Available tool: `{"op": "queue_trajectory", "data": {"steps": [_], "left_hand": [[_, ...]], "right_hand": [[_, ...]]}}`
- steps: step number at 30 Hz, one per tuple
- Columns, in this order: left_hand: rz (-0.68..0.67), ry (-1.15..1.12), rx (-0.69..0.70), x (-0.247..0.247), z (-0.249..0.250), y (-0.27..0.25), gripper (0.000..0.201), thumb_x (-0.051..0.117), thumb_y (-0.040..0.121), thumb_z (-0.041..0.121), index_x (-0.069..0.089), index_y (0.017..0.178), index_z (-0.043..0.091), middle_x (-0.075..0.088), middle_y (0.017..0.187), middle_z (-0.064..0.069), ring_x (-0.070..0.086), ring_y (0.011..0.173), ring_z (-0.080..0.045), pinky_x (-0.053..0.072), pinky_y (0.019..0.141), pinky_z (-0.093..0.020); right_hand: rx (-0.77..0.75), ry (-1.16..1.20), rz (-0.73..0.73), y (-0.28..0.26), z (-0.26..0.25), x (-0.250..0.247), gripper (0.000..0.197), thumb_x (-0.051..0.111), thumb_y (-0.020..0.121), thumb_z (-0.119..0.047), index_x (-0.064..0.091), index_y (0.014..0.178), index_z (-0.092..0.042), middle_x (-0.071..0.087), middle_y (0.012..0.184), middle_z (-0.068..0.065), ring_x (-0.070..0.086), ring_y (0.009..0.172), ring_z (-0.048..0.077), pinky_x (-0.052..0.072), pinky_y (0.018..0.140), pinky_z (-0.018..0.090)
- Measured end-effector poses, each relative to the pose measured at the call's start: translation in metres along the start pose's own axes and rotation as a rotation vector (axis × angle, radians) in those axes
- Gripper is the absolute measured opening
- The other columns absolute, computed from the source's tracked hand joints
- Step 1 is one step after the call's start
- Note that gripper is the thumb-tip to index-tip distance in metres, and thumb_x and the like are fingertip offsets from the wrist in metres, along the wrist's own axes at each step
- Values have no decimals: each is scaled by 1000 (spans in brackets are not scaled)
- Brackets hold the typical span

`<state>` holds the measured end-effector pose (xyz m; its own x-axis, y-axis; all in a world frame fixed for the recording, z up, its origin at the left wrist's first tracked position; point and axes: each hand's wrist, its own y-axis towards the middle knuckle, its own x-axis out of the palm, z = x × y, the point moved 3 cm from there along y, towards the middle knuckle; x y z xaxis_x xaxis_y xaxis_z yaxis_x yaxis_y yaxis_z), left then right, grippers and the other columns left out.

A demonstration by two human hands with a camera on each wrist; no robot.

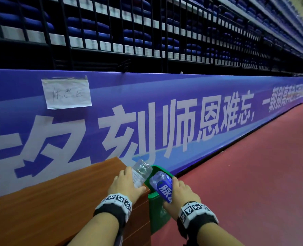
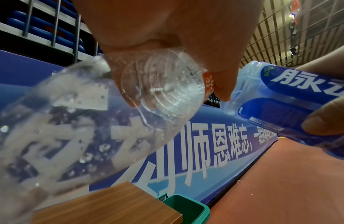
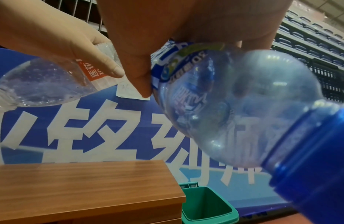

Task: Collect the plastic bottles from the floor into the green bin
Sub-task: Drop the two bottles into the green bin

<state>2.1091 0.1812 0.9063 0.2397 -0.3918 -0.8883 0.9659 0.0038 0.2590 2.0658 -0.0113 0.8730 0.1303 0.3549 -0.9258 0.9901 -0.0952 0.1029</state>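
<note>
My left hand (image 1: 127,181) grips a clear plastic bottle (image 1: 141,170) with a white and orange label, its base pointing away from me. It hangs over the wooden cabinet's corner, beside the green bin (image 1: 158,215). My right hand (image 1: 175,190) holds a blue-labelled bottle (image 1: 162,185) tilted over the bin's opening. In the left wrist view the clear bottle (image 2: 80,121) fills the left, the blue bottle (image 2: 282,98) is at the right and the bin (image 2: 188,207) stands below. In the right wrist view the blue bottle (image 3: 234,106) shows its blue cap, and the bin (image 3: 205,203) looks empty.
A wooden cabinet (image 1: 58,201) stands tight against the bin's left side. Behind both runs a long blue banner barrier (image 1: 165,112) with a paper note (image 1: 66,94) taped on it, below railed stands of blue seats. Red floor (image 1: 253,174) stretches to the right.
</note>
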Motion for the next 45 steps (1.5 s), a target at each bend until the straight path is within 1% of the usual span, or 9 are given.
{"op": "queue_trajectory", "data": {"steps": [8, 13, 21, 24, 27, 32, 37, 41, 45], "left_hand": [[-33, -16, 17, 55, -4, 141, 78, 73, 72, 57, 35, 132, 26, 51, 127, 2, 53, 115, -20, 52, 88, -34], [-48, -32, 58, 87, 2, 249, 73, 74, 71, 56, 38, 126, 26, 52, 123, 2, 56, 108, -19, 54, 86, -34], [-129, -26, 41, 168, 21, 385, 79, 73, 66, 62, 36, 126, 27, 54, 121, 1, 58, 107, -22, 54, 86, -39], [-137, -33, -7, 195, 29, 434, 79, 73, 63, 62, 37, 124, 27, 53, 120, 1, 57, 106, -23, 54, 87, -39], [-93, -9, -88, 212, 35, 483, 84, 74, 66, 59, 35, 130, 23, 51, 125, -3, 54, 114, -25, 50, 90, -38], [-58, -44, -301, 224, 36, 558, 106, 83, 61, 39, 19, 142, 16, 44, 136, -13, 48, 122, -32, 47, 97, -41], [-11, -70, -413, 230, 20, 603, 109, 82, 64, 19, 7, 143, 21, 37, 136, -15, 44, 124, -36, 46, 100, -43], [44, -65, -469, 235, -11, 641, 93, 80, 67, 22, 17, 136, 18, 42, 130, -13, 50, 116, -33, 50, 92, -41], [-6, -99, -533, 254, -40, 679, 74, 76, 73, 34, 27, 127, 20, 54, 108, -10, 59, 90, -28, 51, 71, -36]], "right_hand": [[-5, -39, -14, 143, 7, 13, 88, 62, 83, -46, 14, 152, -18, 42, 140, 1, 43, 127, 23, 47, 98, 40], [10, -87, 24, 243, 11, 8, 89, 62, 84, -47, 13, 152, -18, 42, 139, 2, 43, 128, 24, 47, 98, 40], [108, -54, 5, 381, 63, 25, 83, 62, 83, -44, 19, 149, -19, 43, 136, 1, 45, 126, 25, 46, 96, 40], [98, -47, 1, 442, 86, 35, 76, 63, 82, -45, 26, 143, -20, 42, 131, 1, 48, 121, 25, 49, 92, 39], [50, -33, 9, 509, 103, 42, 74, 65, 81, -45, 28, 140, -19, 38, 126, 2, 51, 118, 26, 51, 89, 40], [-63, -1, -54, 623, 114, 46, 97, 65, 83, -47, 5, 155, -21, 36, 143, 2, 48, 127, 26, 48, 95, 42], [-164, -24, -108, 703, 97, 63, 95, 66, 84, -46, 7, 154, -20, 39, 140, 4, 52, 123, 27, 50, 92, 40], [-234, -18, -164, 752, 75, 99, 94, 69, 82, -47, 11, 152, -20, 42, 136, 4, 55, 119, 26, 54, 90, 40], [-188, 25, -206, 789, 70, 128, 93, 68, 82, -48, 12, 151, -19, 43, 136, 6, 54, 120, 28, 52, 93, 41]]}}
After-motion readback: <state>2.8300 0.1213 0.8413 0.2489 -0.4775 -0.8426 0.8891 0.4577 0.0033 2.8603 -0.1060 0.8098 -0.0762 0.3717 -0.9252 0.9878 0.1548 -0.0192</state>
